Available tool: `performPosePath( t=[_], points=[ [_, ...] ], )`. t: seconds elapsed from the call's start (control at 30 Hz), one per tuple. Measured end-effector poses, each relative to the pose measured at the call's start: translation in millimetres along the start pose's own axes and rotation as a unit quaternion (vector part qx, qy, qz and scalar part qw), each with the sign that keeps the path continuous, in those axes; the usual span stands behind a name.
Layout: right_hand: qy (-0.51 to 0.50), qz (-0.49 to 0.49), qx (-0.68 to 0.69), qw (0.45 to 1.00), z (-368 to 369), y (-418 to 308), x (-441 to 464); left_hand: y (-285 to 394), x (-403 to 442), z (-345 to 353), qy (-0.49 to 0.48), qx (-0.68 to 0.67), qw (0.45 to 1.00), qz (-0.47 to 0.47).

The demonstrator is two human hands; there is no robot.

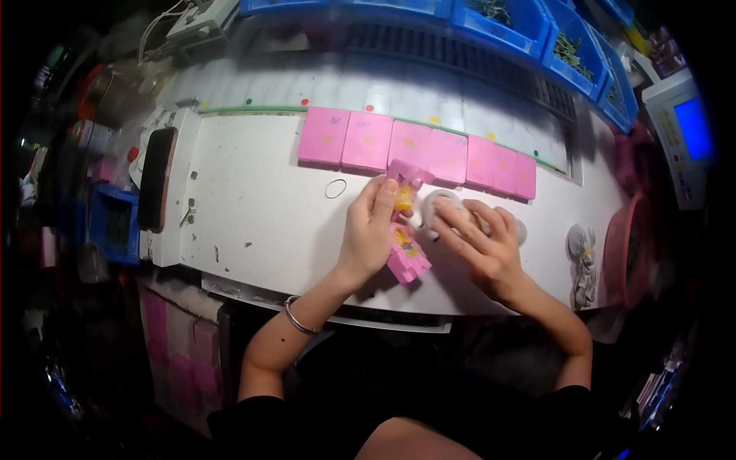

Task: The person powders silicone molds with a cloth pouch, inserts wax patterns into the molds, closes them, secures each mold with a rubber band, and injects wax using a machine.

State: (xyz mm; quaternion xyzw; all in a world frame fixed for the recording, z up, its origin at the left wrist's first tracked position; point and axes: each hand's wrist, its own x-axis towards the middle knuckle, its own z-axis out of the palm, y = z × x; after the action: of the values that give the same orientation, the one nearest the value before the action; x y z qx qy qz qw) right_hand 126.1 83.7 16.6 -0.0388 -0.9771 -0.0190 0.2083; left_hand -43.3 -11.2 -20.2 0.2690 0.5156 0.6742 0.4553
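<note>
Near the middle of the table, my left hand (369, 230) is closed on a small pink mold piece (414, 170) with a yellow inner part, its thumb pressed on the upper side. A second pink mold piece (408, 264), also yellow inside, sits just below those fingers; I cannot tell whether the two are joined. Beside them on the right, my right hand (488, 251) has its fingers curled over a white cloth bundle (438, 208). The fingers hide part of this bundle, which is close to the pink piece.
Behind my hands stands a row of several pink blocks (370, 142). A thin ring-shaped band (336, 188) lies to their left. Further left is a phone (159, 180). At right are tied white cloth bundles (584, 264), a pink basin (613, 253) and a scale (678, 138). Blue bins (510, 31) line the back.
</note>
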Motion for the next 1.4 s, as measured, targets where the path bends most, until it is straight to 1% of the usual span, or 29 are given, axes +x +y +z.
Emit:
performPosePath(
  t=[0.07,0.13,0.17,0.2,0.23,0.27,0.33,0.37,0.4,0.43,0.47,0.5,0.53,0.57,0.6,0.67,0.73,0.77,0.8,0.87,0.97,1.0,1.07,1.1,1.17,1.27,1.3,1.37,1.4],
  points=[
    [-0.032,0.094,0.042,0.994,5.3,1.1,-9.8,-0.5,-0.3,-5.0,0.052,-0.006,0.999,0.001],
    [-0.049,0.098,0.049,0.993,6.1,-2.3,-11.0,8.0,-6.9,-1.3,0.063,0.034,0.997,-0.023],
    [-0.031,0.152,0.167,0.974,2.5,-7.2,-6.8,7.1,-10.2,3.9,0.068,0.156,0.982,0.083],
    [-0.013,0.204,0.282,0.938,-2.7,-9.5,-2.5,7.1,-13.1,7.5,0.07,0.273,0.941,0.187],
    [-0.031,0.279,0.413,0.866,-10.1,-8.8,1.3,9.4,-15.4,8.4,0.066,0.354,0.899,0.249],
    [-0.041,0.391,0.595,0.701,-12.2,-8.3,8.2,11.0,-18.4,11.0,0.067,0.354,0.899,0.249],
    [-0.043,0.443,0.692,0.569,-13.2,-7.3,22.6,14.8,-24.1,15.4,0.037,0.374,0.877,0.299],
    [-0.041,0.44,0.693,0.569,-12.3,-7.5,23.5,18.2,-24.7,14.2,0.012,0.352,0.885,0.306],
    [-0.018,0.405,0.677,0.614,-10.8,-7.9,24.0,17.5,-23.2,13.4,0.011,0.355,0.883,0.307],
    [0.003,0.369,0.657,0.657,-9.8,-8.6,24.3,15.1,-21.6,12.3,0.03,0.192,0.955,0.226],
    [0.003,0.368,0.659,0.656,-12.4,-9.4,25.3,14.1,-20.2,11.3,0.049,0.022,0.989,0.135],
    [0.013,0.303,0.584,0.753,-19.0,-10.4,26.6,27.7,-18.4,4.4,-0.036,0.012,0.999,0.003],
    [0.022,0.233,0.498,0.835,-26.8,-12.0,27.5,28.7,-16.8,-3.7,-0.035,0.012,0.999,0.002],
    [0.018,0.221,0.466,0.856,-34.9,-18.1,30.4,26.3,-14.8,-11.3,-0.122,-0.054,0.983,-0.124],
    [0.039,0.197,0.44,0.875,-35.8,-24.1,30.3,22.1,-13.0,-15.2,-0.207,-0.118,0.939,-0.246],
    [0.095,0.102,0.336,0.931,-27.6,-34.8,24.2,12.1,-16.4,-3.0,-0.186,-0.131,0.944,-0.24],
    [0.113,-0.02,0.206,0.972,-17.6,-48.7,12.9,25.6,-13.9,10.9,-0.049,-0.246,0.924,-0.29],
    [0.103,-0.041,0.176,0.978,-14.5,-55.3,11.6,40.0,-12.5,20.8,0.011,-0.259,0.912,-0.319],
    [0.093,-0.061,0.147,0.983,-13.4,-60.7,10.9,37.8,-11.4,20.1,0.008,-0.259,0.911,-0.32],
    [0.076,-0.036,0.15,0.985,-21.3,-61.3,13.2,29.2,-9.8,16.0,-0.005,-0.286,0.919,-0.27],
    [0.058,0.053,0.362,0.929,-24.9,-37.0,17.3,22.7,-8.1,17.5,-0.004,-0.269,0.927,-0.26],
    [0.05,0.101,0.359,0.926,-26.7,-29.2,12.8,21.7,-7.5,17.0,0.007,-0.255,0.932,-0.258],
    [0.035,0.209,0.2,0.957,-26.3,-22.5,12.3,20.9,-5.7,8.9,-0.01,-0.261,0.931,-0.256],
    [0.035,0.204,0.201,0.957,-20.6,-16.4,5.3,21.2,-4.7,5.9,-0.027,-0.267,0.928,-0.258],
    [-0.098,0.194,0.025,0.976,-3.1,-3.6,-14.7,22.4,-2.5,6.0,-0.015,-0.236,0.937,-0.255],
    [-0.149,0.214,0.082,0.962,-2.9,0.8,-26.3,14.6,1.4,6.2,-0.017,-0.189,0.949,-0.252],
    [-0.15,0.214,0.08,0.962,-7.3,0.2,-22.9,9.9,2.6,5.9,-0.025,-0.172,0.953,-0.249],
    [-0.007,0.181,0.062,0.981,-20.2,-3.7,-6.5,3.3,5.1,6.6,-0.018,-0.184,0.948,-0.261],
    [-0.006,0.183,0.061,0.981,-23.0,-5.2,-0.7,4.4,5.9,8.6,-0.009,-0.195,0.942,-0.272]
  ],
)
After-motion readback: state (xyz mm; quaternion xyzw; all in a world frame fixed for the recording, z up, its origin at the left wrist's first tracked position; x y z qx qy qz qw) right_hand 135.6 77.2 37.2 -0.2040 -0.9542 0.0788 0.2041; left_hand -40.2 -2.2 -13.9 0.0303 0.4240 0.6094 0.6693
